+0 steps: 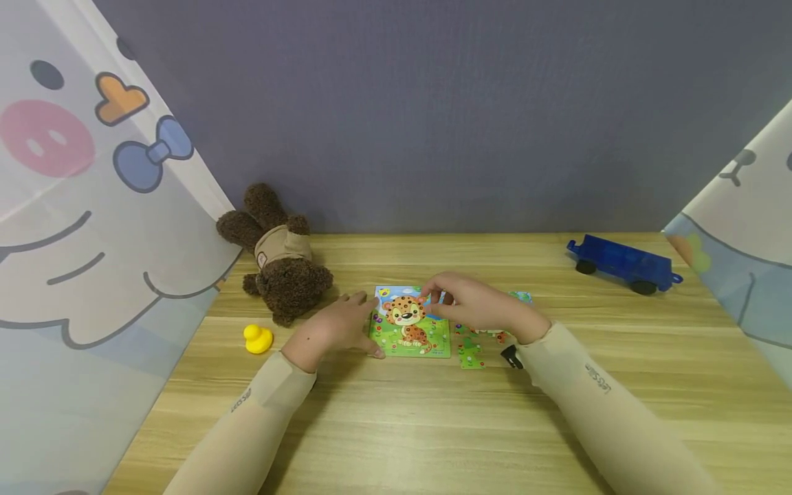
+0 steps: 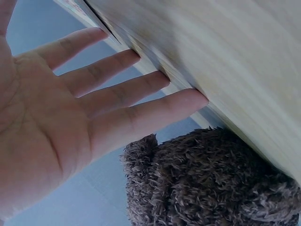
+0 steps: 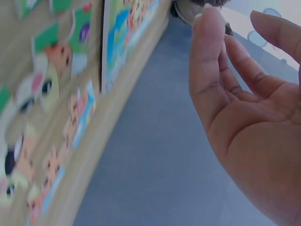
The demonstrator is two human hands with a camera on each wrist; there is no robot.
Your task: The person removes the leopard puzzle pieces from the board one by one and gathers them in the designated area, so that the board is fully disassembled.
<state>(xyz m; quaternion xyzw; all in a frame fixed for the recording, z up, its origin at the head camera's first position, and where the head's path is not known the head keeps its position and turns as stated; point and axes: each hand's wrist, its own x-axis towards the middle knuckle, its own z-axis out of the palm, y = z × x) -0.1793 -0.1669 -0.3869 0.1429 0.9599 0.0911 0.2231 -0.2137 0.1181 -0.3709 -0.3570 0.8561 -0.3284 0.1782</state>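
A jigsaw board [image 1: 408,340] with a spotted leopard cub on green grass lies on the wooden table. Along its left side is my left hand [image 1: 337,323], fingers spread and thumb near the lower left corner. In the left wrist view those fingers [image 2: 136,113] are nearly straight, tips at the tabletop. My right hand [image 1: 473,302] hovers over the board's upper right corner, fingers bent. A gap shows between its thumb [image 3: 277,30] and fingers, and I see nothing held there. Loose puzzle pieces [image 1: 472,359] lie right of the board, partly hidden under the right forearm.
A brown plush bear [image 1: 291,282] lies at the back left, with a yellow rubber duck [image 1: 258,339] in front of it. At the back right stands a blue toy wagon [image 1: 621,263]. A small black object [image 1: 511,356] is beside the right cuff. A grey wall borders the table.
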